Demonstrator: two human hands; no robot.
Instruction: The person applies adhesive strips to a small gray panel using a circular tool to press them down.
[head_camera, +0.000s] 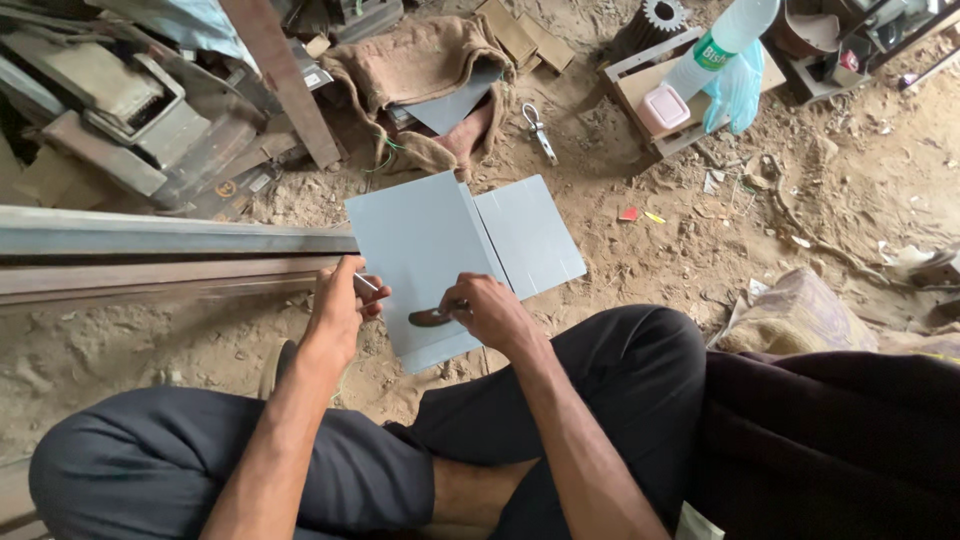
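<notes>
Head view, looking down on a person seated cross-legged on a sandy workshop floor. A pale grey metal sheet lies flat on the ground just ahead of the knees, its long axis running from the near edge by the shins away toward a heap of burlap sacking, tilted slightly leftward at the far end. A second, smaller grey panel adjoins its right edge along a straight seam and angles off to the right. The left hand rests at the sheet's left edge, fingers curled around a slim metal rod that points up and right onto the sheet. The right hand sits on the sheet's lower part, fingers closed on a dark, brown-handled tool lying roughly crosswise to the sheet's long axis, its tip pointing left. A steel beam meets the sheet's left edge, bounding that side. Open sandy floor lies to the right of the panels, marked only by small scraps; farther off stand a wooden crate with a plastic bottle and a pink-lidded box. A metal clamp lies beyond the far edge.
</notes>
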